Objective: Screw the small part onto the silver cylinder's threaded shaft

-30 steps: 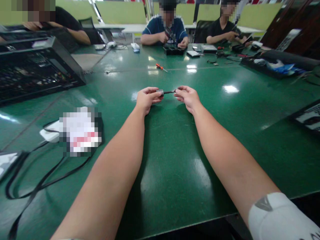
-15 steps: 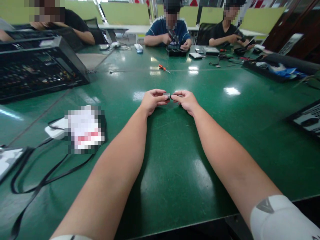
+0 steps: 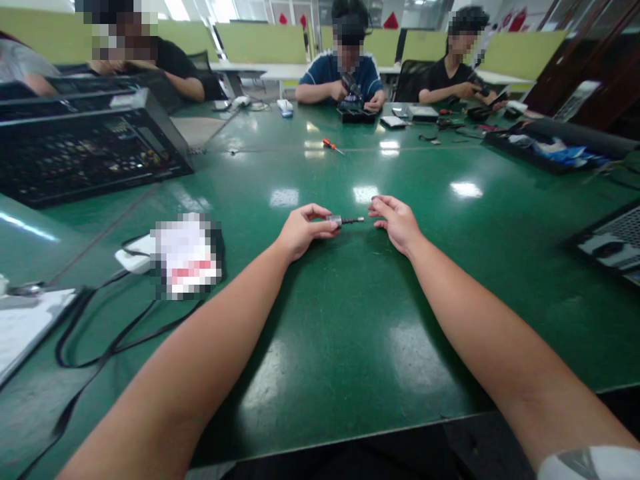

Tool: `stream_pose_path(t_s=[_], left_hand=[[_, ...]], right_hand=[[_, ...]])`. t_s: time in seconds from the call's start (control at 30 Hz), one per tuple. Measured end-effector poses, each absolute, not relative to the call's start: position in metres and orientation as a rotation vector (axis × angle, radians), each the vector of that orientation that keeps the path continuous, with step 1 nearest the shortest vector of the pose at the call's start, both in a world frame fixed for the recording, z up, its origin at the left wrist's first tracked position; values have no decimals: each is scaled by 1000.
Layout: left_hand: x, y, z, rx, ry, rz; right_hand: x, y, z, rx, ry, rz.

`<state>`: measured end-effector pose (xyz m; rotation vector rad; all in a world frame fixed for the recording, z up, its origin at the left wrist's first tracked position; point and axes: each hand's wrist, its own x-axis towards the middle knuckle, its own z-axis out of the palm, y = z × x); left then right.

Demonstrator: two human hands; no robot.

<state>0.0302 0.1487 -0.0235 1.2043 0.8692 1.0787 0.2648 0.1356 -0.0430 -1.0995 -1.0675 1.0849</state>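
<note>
My left hand (image 3: 305, 231) pinches a small silver metal cylinder with a dark ribbed shaft (image 3: 347, 221), which looks like a small motor with a threaded shaft. The shaft points right, and its pale tip is free. Just beyond that tip, my right hand (image 3: 397, 223) hovers with its fingers apart, not touching the shaft. Both hands are over the middle of the green table (image 3: 340, 320). Part of the cylinder is hidden by my left fingers.
An orange screwdriver (image 3: 333, 146) lies farther back. To the left are a black computer case (image 3: 90, 157), a badge (image 3: 187, 257) on a black strap, and a clipboard (image 3: 35, 323). A black tray (image 3: 555, 150) stands at right. Several people sit across the table, one holding a power drill (image 3: 351, 85).
My right hand was at the shaft, covering it half a second ago. It has since drawn off to the right, baring the shaft. My left hand keeps its hold on the cylinder.
</note>
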Motion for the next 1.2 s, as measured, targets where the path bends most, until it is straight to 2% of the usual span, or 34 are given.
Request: stream_pose_path(t_s=[0.13,0.23,0.4,0.53,0.67,0.83,1.2], left_hand=[[10,78,-17,1168,848,931],[3,32,-11,1122,817,904],[5,-8,-8,1179,690,849],[5,-12,-13,1314,713,721],[2,-8,-13,1368,731,740],[0,-7,-14,1376,782,722],[4,-14,-11,1503,741,734]], right_hand=[[255,79,-37,-1075,-1114,1198],[243,30,-30,-1077,-1180,1399],[232,-19,-22,-1017,-1327,1517],[240,-17,-20,-930,-1560,1443],[248,-14,-15,-957,-1751,1403],[244,-25,-3,-1026,-2092,1070],[242,-29,-3,-955,-2256,936]])
